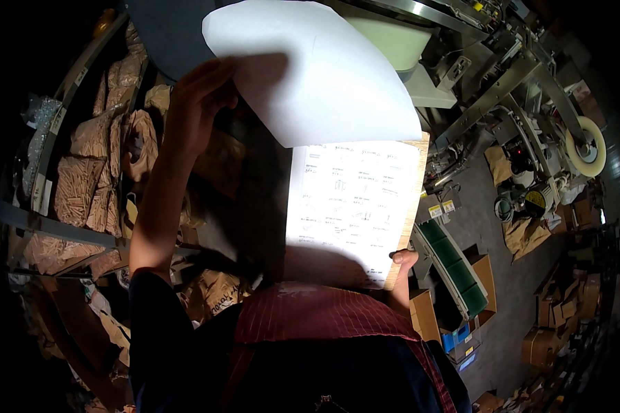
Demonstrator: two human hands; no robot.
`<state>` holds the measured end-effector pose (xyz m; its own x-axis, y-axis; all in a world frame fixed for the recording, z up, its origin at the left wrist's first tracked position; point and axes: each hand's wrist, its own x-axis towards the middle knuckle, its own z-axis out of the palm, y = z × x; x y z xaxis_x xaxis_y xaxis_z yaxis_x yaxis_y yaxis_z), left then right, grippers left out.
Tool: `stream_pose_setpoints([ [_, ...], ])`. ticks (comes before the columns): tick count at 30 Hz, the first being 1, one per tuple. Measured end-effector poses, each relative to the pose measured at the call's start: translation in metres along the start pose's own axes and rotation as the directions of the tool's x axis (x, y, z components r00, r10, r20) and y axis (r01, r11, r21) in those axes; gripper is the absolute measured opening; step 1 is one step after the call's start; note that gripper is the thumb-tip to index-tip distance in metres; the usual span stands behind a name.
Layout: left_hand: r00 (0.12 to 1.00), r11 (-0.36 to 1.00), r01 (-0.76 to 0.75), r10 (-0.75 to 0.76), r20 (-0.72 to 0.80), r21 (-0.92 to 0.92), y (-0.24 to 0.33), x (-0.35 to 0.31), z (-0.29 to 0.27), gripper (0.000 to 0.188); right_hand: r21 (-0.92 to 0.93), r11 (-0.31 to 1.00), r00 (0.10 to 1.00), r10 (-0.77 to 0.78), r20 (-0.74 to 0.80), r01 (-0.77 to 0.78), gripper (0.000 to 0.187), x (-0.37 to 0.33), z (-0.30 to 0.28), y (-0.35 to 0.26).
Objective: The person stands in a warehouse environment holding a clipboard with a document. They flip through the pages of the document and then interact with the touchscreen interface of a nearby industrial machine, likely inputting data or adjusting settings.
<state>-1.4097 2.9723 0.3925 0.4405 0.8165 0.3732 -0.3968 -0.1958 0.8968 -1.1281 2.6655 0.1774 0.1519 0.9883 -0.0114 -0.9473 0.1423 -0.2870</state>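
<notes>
A printed sheet (351, 206) with rows of small diagrams and text lies on a wooden board (424, 148) in front of my chest. Over its far end a blank white sheet (317, 69) is lifted and curls upward. My left hand (203, 96) is raised at the far left, its fingers closed on the left edge of that lifted sheet. At the board's lower right edge, my right hand (404, 259) grips the board and paper, thumb on top. The rest of its fingers are hidden underneath.
Shelves at left hold brown paper bags (83, 193) of small rod-like pieces. Machinery with a pale roll (585, 146) stands at far right. A green conveyor belt (451, 265) slopes beside an open cardboard box (486, 282). More cartons (544, 344) sit at lower right.
</notes>
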Motion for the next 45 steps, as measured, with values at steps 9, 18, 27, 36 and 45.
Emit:
stream_pose_setpoints([
  [9,1.000,1.000,-0.023,0.023,0.013,-0.015,0.001,-0.002,0.001,0.020,0.000,1.000,1.000,0.009,-0.001,-0.009,0.102,0.002,-0.001,0.000],
  [18,1.000,1.000,-0.002,0.002,-0.016,0.019,0.002,-0.005,0.004,0.018,0.010,1.000,1.000,0.017,-0.001,-0.017,0.102,0.002,-0.002,0.001],
  [27,1.000,0.999,0.022,-0.021,-0.015,0.035,0.002,-0.008,0.004,0.019,0.017,1.000,1.000,0.025,-0.005,-0.025,0.102,0.000,-0.002,0.001],
  [36,1.000,1.000,0.018,-0.018,-0.009,-0.008,0.002,-0.008,0.001,0.020,0.047,0.998,0.999,0.043,0.002,-0.043,0.103,-0.001,-0.002,0.001],
  [45,0.999,0.999,0.039,-0.039,-0.021,0.014,0.002,-0.012,0.004,0.020,0.016,1.000,1.000,0.011,-0.027,-0.011,0.104,-0.003,-0.008,0.002],
])
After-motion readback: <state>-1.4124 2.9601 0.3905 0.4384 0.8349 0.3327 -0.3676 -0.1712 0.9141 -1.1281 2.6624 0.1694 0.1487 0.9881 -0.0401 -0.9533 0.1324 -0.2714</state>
